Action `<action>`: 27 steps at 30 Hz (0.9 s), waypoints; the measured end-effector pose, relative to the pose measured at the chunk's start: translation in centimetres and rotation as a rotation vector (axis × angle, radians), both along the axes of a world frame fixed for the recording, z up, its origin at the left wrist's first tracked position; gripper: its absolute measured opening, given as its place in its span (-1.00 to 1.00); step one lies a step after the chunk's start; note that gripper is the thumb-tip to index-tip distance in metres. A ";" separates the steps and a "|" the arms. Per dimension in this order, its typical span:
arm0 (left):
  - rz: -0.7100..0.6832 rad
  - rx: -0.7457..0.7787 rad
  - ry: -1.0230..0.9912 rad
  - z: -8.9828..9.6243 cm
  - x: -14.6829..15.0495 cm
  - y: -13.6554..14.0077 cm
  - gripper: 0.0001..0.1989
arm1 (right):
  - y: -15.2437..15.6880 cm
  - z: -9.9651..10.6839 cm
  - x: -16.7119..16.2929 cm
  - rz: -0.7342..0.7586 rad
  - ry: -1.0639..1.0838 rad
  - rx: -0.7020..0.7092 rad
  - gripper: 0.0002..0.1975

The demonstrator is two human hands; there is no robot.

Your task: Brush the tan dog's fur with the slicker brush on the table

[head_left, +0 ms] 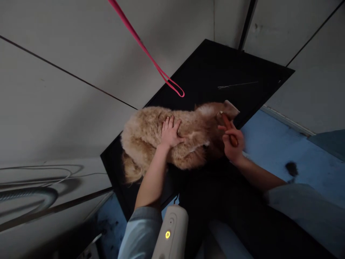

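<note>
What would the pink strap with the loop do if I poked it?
The pink strap would probably feel light, since it looks so thin. It might swing, because it seems to hang down over the black table. Its narrow loop would likely flop and bend like ribbon.

One pale blue-grey fabric left sleeve point(141, 233), short, with a broad, darker hem band point(147, 213). One matching right sleeve point(304, 205), loose, dimly lit. One black cloth garment point(229, 194), apron-like. Left hand point(170, 135), right hand point(234, 144): ungloved.
</note>
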State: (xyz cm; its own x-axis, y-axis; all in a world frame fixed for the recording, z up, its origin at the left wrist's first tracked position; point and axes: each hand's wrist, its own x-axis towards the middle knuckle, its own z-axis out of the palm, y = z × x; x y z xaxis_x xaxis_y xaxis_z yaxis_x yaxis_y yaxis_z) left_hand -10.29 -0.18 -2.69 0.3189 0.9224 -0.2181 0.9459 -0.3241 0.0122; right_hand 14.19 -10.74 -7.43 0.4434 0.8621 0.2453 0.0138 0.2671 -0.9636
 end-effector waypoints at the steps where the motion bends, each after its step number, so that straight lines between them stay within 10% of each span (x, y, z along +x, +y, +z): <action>1: -0.002 -0.012 0.006 0.0 -0.1 0.2 0.04 | 0.0 0.1 -0.2 0.062 -0.005 -0.011 -0.70; 5: 0.011 -0.049 0.027 0.1 -0.5 0.9 0.09 | 0.6 -0.5 -1.4 0.534 0.134 -0.227 -0.63; 11: 0.021 -0.082 0.038 0.3 -0.6 1.3 0.14 | 1.3 -0.7 -0.4 0.041 0.067 0.019 -0.76; 16: 0.035 -0.138 0.046 0.5 -0.7 1.4 0.18 | 1.7 -0.3 -1.6 0.569 0.130 -0.195 -0.67; 21: 0.019 -0.135 0.028 0.2 -1.0 1.1 0.20 | 2.3 -0.3 -0.9 0.154 0.114 -0.076 -0.74; 27: 0.019 -0.158 0.001 0.2 -1.1 1.0 0.22 | 2.4 0.0 -2.2 0.584 0.174 -0.257 -0.65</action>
